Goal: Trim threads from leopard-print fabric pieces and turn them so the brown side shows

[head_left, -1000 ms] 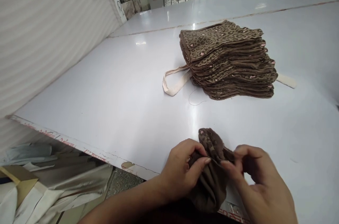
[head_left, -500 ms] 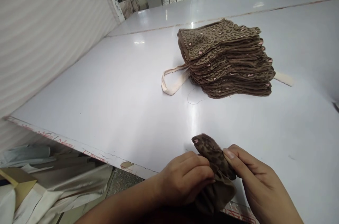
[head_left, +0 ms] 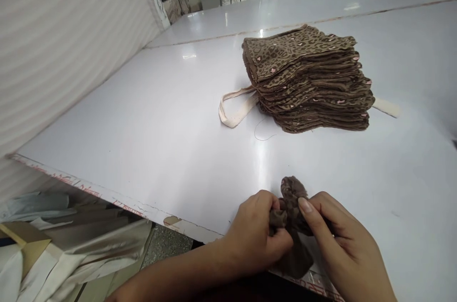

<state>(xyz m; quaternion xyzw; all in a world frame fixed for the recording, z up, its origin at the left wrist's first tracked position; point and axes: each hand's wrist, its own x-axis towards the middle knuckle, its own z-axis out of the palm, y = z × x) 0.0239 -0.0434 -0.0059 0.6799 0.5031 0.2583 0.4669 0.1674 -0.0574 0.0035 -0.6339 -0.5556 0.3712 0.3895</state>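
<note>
A small piece of brown leopard-print fabric (head_left: 297, 252) is bunched between my two hands, close to the table's near edge. My left hand (head_left: 259, 230) is closed, with a fold of the cloth poking out between thumb and fingers. On the other side, my right hand (head_left: 342, 238) pinches the same fabric under its thumb. Part of the piece sticks up above the hands, and its lower part hangs below them. Beyond them lies a thick stack of leopard-print fabric pieces (head_left: 310, 85), with a cream strip (head_left: 235, 114) looped out on its left.
The white table (head_left: 160, 126) has a chipped, taped near edge. A loose thread (head_left: 262, 139) lies before the stack. Large pale rolled or layered material (head_left: 71, 45) rises on the left. Folded cloth (head_left: 89, 245) and a cardboard piece (head_left: 26, 245) sit below the table.
My left hand has turned so its thumb and fingers face the right hand, gathering the fabric into a tighter bunch. The upright end of the fabric has shifted right. The stack stays put.
</note>
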